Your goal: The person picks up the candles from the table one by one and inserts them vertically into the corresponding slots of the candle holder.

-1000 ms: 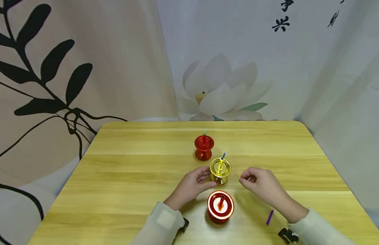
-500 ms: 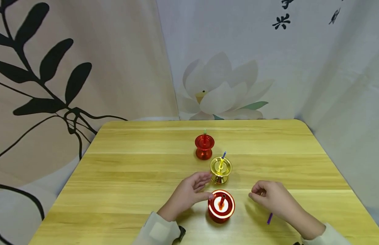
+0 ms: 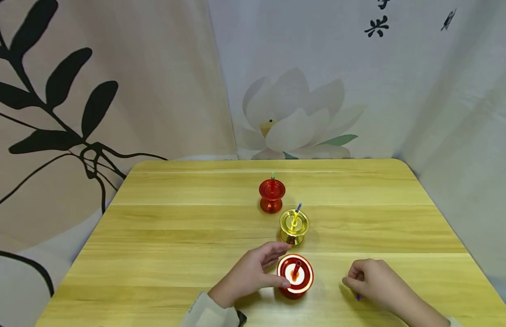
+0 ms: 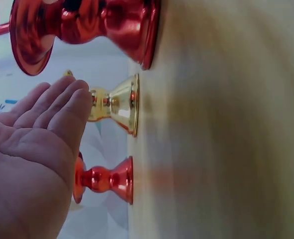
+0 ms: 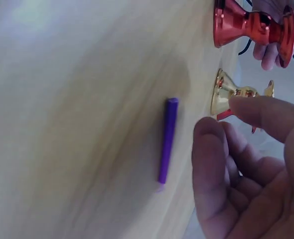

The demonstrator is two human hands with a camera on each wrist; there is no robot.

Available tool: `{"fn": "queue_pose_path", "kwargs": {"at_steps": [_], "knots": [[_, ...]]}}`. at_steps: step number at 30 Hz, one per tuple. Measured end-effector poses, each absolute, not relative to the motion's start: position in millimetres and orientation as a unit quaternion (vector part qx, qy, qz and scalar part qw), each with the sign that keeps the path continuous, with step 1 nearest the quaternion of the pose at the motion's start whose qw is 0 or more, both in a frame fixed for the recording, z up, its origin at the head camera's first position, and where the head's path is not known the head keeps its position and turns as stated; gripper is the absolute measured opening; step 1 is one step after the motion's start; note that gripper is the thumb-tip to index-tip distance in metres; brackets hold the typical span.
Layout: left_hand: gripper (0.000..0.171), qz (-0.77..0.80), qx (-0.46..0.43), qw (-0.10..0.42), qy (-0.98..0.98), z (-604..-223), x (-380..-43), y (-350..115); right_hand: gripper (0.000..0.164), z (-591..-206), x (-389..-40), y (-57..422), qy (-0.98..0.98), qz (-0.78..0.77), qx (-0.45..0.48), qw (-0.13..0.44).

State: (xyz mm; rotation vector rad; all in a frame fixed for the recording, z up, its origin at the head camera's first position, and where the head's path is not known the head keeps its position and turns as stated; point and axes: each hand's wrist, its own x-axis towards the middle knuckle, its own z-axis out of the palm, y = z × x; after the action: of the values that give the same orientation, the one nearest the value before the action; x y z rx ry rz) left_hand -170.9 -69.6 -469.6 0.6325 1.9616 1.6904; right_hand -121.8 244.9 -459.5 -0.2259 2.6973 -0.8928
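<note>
My left hand (image 3: 254, 274) lies beside the nearest red candle holder (image 3: 292, 294), its fingers extended past the far left side. The thumb overlaps the holder's rim in the head view; in the left wrist view the fingers look straight and spread from the palm. To the right, my right hand (image 3: 377, 284) hovers low over the table with loosely bent fingers and nothing between them. Just below its fingertips lies a thin purple candle (image 5: 168, 142), mostly hidden by the hand in the head view.
Behind the near holder stands a gold candle holder (image 3: 305, 225) bearing a blue candle (image 3: 299, 207). Farther back is another red candle holder (image 3: 271, 204) with a green candle (image 3: 272, 175). All stand on a wooden table (image 3: 187, 218) before printed curtains (image 3: 167, 81).
My left hand has shifted from the gold candle holder toward me, to the near red one. My right hand has moved right and nearer to me, over the purple candle.
</note>
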Motion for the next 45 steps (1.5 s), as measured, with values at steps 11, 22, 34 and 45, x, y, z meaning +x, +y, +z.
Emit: {"fn": "queue_pose_path", "kwargs": {"at_steps": [11, 22, 34, 45], "knots": [[0.077, 0.614, 0.28, 0.233, 0.7, -474.2, -165.6, -64.5, 0.023, -469.7, -121.5, 249.8, 0.952, -0.259, -0.039, 0.156], [0.08, 0.558, 0.294, 0.203, 0.749, -475.7, -161.6, -60.7, 0.017, -470.7, -124.6, 246.1, 0.954, -0.253, -0.005, 0.161], [0.078, 0.546, 0.3, 0.191, 0.758, -473.8, -160.5, -60.5, 0.03, -469.7, -126.6, 246.6, 0.979, -0.156, -0.058, 0.117], [0.08, 0.534, 0.299, 0.184, 0.769, -472.6, -159.5, -61.1, 0.015, -465.3, -129.5, 240.9, 0.973, -0.194, -0.044, 0.116]]}}
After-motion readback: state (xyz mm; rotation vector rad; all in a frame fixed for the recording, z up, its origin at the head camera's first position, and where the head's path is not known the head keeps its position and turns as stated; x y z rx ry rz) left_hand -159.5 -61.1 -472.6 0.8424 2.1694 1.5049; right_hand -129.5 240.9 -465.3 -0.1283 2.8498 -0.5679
